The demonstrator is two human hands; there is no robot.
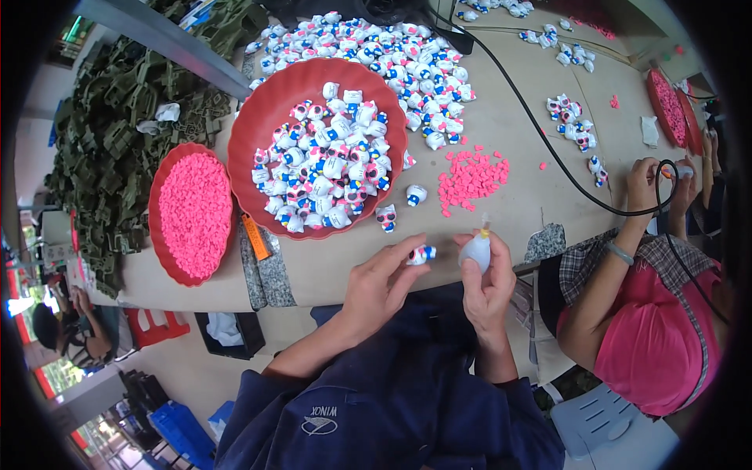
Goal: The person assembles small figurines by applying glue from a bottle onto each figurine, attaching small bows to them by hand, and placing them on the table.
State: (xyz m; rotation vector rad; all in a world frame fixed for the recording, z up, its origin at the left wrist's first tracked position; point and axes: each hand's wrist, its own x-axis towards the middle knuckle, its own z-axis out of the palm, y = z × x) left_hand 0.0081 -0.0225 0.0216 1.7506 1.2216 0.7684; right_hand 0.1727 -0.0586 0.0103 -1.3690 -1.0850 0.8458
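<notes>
My left hand (382, 280) pinches a small white, blue and pink figurine (421, 254) between thumb and fingertips, just above the table's front edge. In my right hand (487, 286) is a whitish squeeze bottle (475, 249), its yellow collar and clear thin nozzle pointing up. The two hands are a short gap apart; the nozzle is not touching the figurine. Beyond them lie a loose figurine (416, 195), another figurine (386, 218) and a scattered patch of small pink pieces (473, 178).
A large red scalloped bowl (243, 166) holds many figurines, with a figurine heap (439, 86) behind it. Left stands a smaller red bowl (155, 188) of pink pieces. A black cable (540, 141) crosses the table. A co-worker in pink (650, 337) sits at right.
</notes>
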